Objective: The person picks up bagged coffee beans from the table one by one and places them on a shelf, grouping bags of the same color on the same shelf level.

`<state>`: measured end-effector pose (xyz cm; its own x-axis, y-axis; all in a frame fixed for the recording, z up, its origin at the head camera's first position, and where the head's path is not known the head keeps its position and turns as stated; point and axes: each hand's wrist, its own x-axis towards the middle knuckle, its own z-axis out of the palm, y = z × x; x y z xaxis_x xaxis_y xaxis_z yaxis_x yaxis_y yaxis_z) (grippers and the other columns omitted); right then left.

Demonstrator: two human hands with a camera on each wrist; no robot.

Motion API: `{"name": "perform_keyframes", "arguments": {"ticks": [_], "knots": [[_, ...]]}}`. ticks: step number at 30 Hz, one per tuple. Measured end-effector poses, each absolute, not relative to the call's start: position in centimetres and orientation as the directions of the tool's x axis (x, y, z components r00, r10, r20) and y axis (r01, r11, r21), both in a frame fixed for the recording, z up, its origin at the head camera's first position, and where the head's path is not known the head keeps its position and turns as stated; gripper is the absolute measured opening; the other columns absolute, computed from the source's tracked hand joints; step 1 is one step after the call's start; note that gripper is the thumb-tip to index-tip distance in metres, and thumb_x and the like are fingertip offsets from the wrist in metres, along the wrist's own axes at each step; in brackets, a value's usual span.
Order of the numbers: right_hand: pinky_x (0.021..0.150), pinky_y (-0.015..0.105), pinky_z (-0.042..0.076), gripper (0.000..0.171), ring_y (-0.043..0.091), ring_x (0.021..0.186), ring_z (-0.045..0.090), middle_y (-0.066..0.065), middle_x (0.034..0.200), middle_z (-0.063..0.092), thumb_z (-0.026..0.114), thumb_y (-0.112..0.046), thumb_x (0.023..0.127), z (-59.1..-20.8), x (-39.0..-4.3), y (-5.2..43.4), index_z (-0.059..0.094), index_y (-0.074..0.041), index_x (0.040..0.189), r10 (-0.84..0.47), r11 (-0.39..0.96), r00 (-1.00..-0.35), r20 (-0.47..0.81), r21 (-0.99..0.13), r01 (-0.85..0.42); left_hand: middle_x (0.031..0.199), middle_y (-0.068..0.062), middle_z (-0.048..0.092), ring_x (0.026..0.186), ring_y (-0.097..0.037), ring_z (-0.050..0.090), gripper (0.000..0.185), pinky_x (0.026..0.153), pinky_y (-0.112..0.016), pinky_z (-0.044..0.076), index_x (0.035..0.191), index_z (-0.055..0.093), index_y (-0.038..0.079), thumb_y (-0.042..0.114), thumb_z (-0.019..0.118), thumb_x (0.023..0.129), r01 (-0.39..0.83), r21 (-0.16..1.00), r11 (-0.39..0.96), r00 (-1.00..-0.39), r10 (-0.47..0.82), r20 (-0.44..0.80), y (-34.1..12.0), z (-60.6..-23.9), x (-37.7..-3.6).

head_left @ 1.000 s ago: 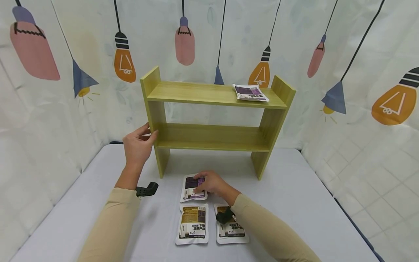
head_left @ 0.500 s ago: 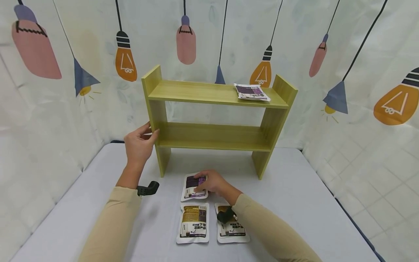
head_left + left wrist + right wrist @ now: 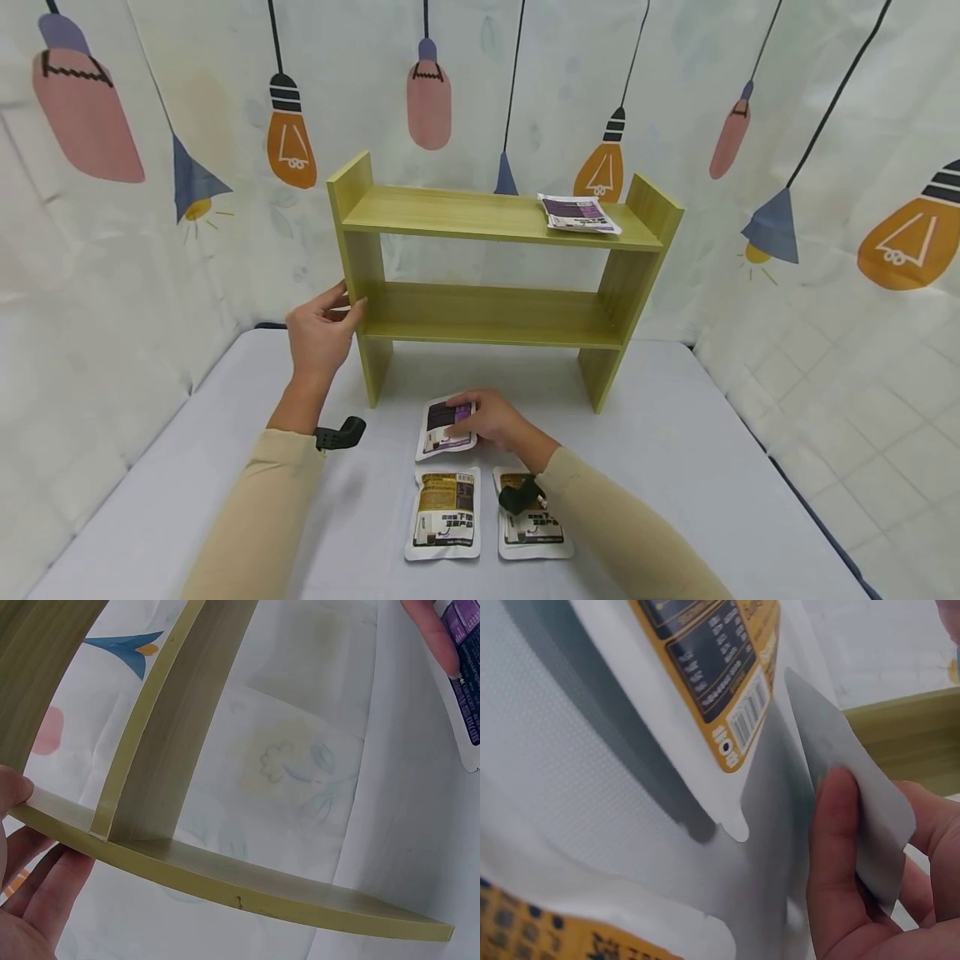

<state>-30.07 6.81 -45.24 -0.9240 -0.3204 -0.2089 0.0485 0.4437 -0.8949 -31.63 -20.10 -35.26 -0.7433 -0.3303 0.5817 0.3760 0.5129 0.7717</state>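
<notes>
A light green wooden shelf unit (image 3: 495,312) with two boards stands at the back of the grey table (image 3: 675,450). My left hand (image 3: 328,323) grips its left side panel at the lower board, thumb on one face and fingers on the other (image 3: 41,889). My right hand (image 3: 487,415) lies on a purple-and-white pouch (image 3: 442,427) in front of the shelf. The right wrist view shows the thumb (image 3: 840,862) and fingers pinching that pouch's raised edge (image 3: 851,787). Two brown-and-white pouches (image 3: 442,515) (image 3: 534,529) lie flat side by side nearer to me.
Another purple pouch (image 3: 576,212) lies on the right end of the top board. The lower board holds nothing. A curtain printed with hanging lamps (image 3: 825,167) encloses the table on three sides. Bare grey table stretches to the left and right of the pouches.
Hardly anything has moved. The right hand stays on the purple pouch, whose edge sits slightly raised. The left hand keeps its hold on the shelf's side.
</notes>
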Motion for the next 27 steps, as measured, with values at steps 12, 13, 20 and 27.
{"name": "perform_keyframes", "arguments": {"ticks": [12,13,20,27], "knots": [[0.068,0.045,0.065,0.052,0.026,0.088,0.071,0.022,0.12,0.064,0.082,0.001,0.082,-44.6,-30.0,7.4,0.068,-0.006,0.133,-0.37,0.214,-0.912,-0.177,-0.972,0.102,0.115,-0.014,0.077,0.08,-0.02,0.076,0.043,0.069,-0.005,0.052,0.135,0.068,0.015,0.026,0.074,0.094,0.385,0.766,0.515,-0.736,-0.33,0.591,-20.1,-35.2,-31.6],[0.068,0.046,0.065,0.052,0.026,0.088,0.072,0.023,0.121,0.064,0.081,0.001,0.083,-44.5,-30.0,7.4,0.068,-0.006,0.133,-0.373,0.201,-0.913,-0.166,-0.975,0.095,0.114,-0.014,0.077,0.078,-0.015,0.074,0.043,0.068,-0.005,0.052,0.135,0.068,0.015,0.026,0.075,0.094,0.385,0.766,0.515,-0.735,-0.331,0.592,-20.1,-35.2,-31.6],[0.074,0.04,0.065,0.052,0.023,0.092,0.071,0.02,0.132,0.06,0.081,-0.003,0.085,-43.6,-29.4,7.7,0.068,-0.01,0.134,-0.369,0.19,-0.922,-0.114,-0.981,0.045,0.115,-0.014,0.077,0.075,-0.005,0.07,0.043,0.068,-0.005,0.052,0.135,0.068,0.016,0.025,0.075,0.094,0.385,0.77,0.509,-0.737,-0.332,0.589,-20.1,-35.1,-31.7],[0.072,0.041,0.065,0.053,0.021,0.091,0.071,0.019,0.13,0.062,0.081,-0.005,0.086,-42.6,-29.1,8.1,0.067,-0.014,0.137,-0.365,0.136,-0.926,-0.092,-0.99,0.045,0.115,-0.014,0.077,0.076,-0.006,0.071,0.043,0.069,-0.005,0.052,0.135,0.068,0.016,0.024,0.075,0.094,0.385,0.769,0.51,-0.738,-0.33,0.589,-20.1,-35.2,-31.6]]}}
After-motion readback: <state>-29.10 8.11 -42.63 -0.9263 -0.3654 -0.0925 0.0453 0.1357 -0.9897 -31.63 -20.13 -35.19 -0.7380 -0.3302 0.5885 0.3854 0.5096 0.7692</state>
